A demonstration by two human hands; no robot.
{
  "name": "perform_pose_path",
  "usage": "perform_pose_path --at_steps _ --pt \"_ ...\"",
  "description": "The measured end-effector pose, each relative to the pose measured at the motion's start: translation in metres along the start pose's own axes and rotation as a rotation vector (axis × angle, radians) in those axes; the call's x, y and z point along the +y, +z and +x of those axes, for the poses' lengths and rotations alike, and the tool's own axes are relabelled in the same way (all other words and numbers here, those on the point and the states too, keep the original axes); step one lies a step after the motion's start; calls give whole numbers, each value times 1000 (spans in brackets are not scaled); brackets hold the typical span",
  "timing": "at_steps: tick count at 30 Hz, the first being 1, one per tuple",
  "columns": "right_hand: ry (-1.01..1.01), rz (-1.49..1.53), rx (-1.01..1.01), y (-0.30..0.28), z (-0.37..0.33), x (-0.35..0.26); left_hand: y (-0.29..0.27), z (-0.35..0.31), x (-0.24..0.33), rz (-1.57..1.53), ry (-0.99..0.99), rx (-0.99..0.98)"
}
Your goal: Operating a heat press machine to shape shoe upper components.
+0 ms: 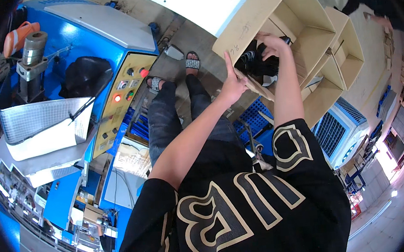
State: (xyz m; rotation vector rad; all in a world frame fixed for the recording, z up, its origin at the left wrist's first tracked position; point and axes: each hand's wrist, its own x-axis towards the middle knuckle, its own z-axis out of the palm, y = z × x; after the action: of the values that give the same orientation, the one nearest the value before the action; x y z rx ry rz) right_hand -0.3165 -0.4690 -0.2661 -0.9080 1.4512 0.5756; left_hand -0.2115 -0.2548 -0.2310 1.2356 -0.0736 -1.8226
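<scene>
A brown cardboard box (pixel 298 19) stands with its opening toward me, at the upper right. My left hand (pixel 233 86) grips the near left edge of this box, one finger stretched along the outer wall. Inside the box lie black pieces with white stripes (pixel 250 59), whose exact kind I cannot make out. My right hand (pixel 273 45) reaches into the box from above, its fingers curved over the black pieces and closed on some of them; the fingertips are partly hidden.
To my left stands a blue machine (pixel 129 31) with a control panel (pixel 121 97) bearing a red button and a lit red lamp. More cardboard boxes (pixel 349 55) adjoin on the right. A white table (pixel 200 1) lies beyond, and a blue crate (pixel 254 119) and an air cooler (pixel 339 133) stand nearby.
</scene>
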Motion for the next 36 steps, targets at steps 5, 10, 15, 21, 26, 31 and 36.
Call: perform_pose_path --at_steps 5,10,15,21,26,31,36 --pt "-352 -183 680 -77 73 65 3 5 -9 100 86 10" --pt "-109 -808 688 -97 127 116 -5 3 8 206 -167 -40" --pt "-145 -623 505 -117 141 132 -7 3 16 97 -206 -79" --pt "-13 -684 539 -114 143 140 13 12 -9 -225 -365 37" --pt "-4 -616 387 -77 124 125 7 22 -25 -408 -280 -36" --pt "-101 -643 466 0 114 146 16 24 -22 -437 -174 67" --pt "-41 -397 350 -36 125 158 30 21 -7 -332 -197 77"
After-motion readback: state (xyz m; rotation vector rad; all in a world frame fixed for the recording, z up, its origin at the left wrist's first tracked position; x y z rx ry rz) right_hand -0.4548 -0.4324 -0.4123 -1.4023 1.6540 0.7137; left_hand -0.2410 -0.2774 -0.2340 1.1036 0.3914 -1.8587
